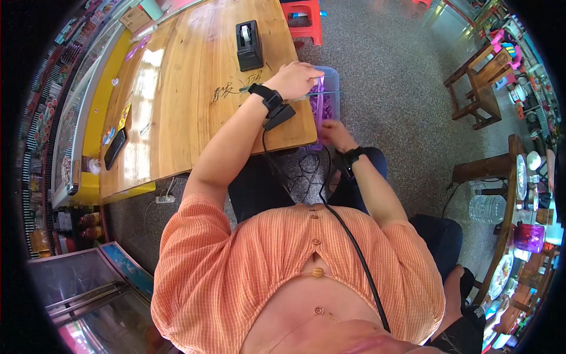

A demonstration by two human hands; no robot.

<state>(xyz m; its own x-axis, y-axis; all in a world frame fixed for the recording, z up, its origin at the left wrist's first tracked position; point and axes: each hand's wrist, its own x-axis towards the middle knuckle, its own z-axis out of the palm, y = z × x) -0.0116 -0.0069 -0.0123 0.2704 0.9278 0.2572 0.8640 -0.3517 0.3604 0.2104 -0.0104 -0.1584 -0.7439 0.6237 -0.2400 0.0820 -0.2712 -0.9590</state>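
Observation:
My left hand (295,81) reaches over the table's right edge. Its fingers are closed at the upper end of a shiny purple ribbon (319,109). Beside these fingers a thin dark green stick (329,92) crosses a translucent plastic tub (336,82); whether I grip it too is unclear. Several small purple pieces (328,109) lie in the tub, which stands beside the table edge. Lower down, my right hand (338,136) has curled fingers at the ribbon's near end, slightly blurred. Each wrist wears a black strap with a small device.
The wooden table (183,76) carries a black tape dispenser (249,46) and a phone (116,148). Black cables (306,168) hang by my knees. A red stool (303,20) stands beyond the table; a wooden chair (480,85) and crowded shelves are on the right.

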